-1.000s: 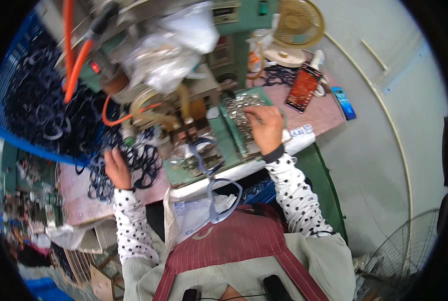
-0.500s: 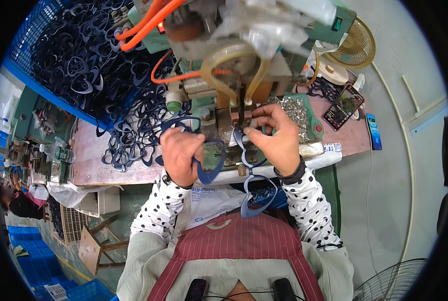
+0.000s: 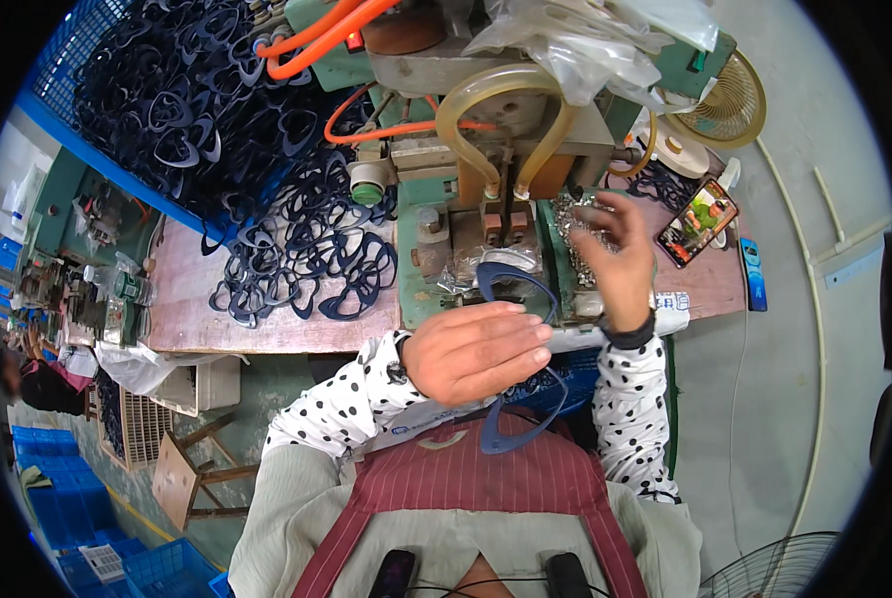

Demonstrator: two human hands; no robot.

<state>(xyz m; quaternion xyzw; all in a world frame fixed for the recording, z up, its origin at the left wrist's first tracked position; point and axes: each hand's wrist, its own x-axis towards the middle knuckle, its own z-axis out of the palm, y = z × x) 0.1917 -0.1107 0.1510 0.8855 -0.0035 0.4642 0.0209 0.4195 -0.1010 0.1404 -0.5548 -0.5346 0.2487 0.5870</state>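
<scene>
My left hand is closed on a dark blue glasses frame, whose two rims stick out above and below the fingers. The palm and fingers hide its middle. The frame is in front of the machine's copper-coloured clamping tips, apart from them. Over the right side of the machine, my right hand hovers with bent fingers apart beside a tray of small shiny metal parts. Nothing shows between those slightly blurred fingers.
More blue frames lie piled on the pinkish tabletop, below a blue crate heaped with them. Orange hoses and plastic bags cross the machine's top. A lit phone and a fan stand to the right.
My right hand has left the clamping tips and moved right to the metal parts. My left hand has shifted right onto the frame that was at the tips; the frame it held before is out of it.
</scene>
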